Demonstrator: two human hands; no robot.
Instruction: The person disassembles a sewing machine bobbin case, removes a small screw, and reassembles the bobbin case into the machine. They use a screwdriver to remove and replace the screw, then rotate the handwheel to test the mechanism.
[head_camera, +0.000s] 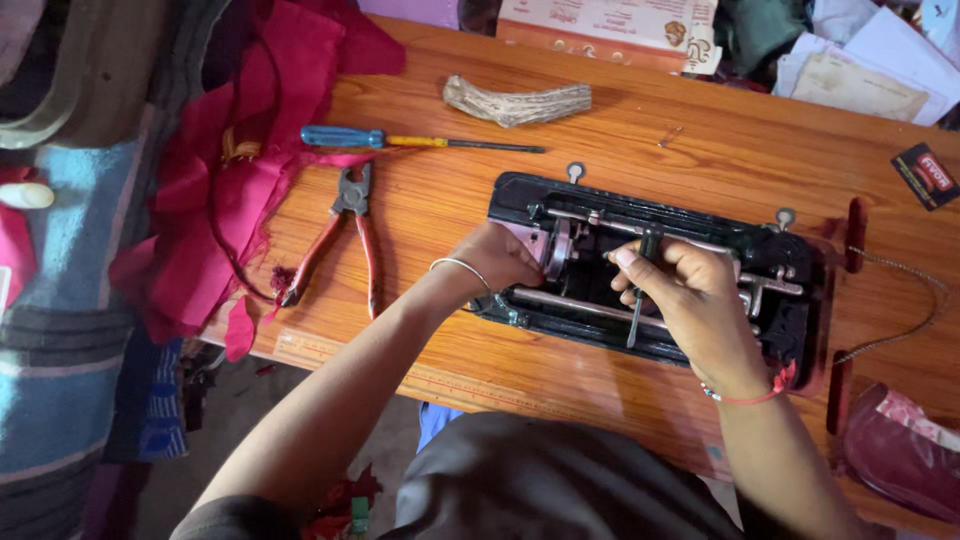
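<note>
The right hand (695, 300) is closed around the dark handle of a thin screwdriver (640, 290), its shaft standing nearly upright with the tip down in the mechanism; the left hand (505, 257) is curled, fingers bent, resting against the round wheel end of the sewing machine (640, 270), though whether it actually grips that part cannot be told. The machine is black, tipped over in its opening in the wooden table (700, 140) so its underside rods and linkages face up. Red-handled pliers (345, 240) and a blue-handled screwdriver (400, 140) lie well left, beside pink cloth (230, 190).
</note>
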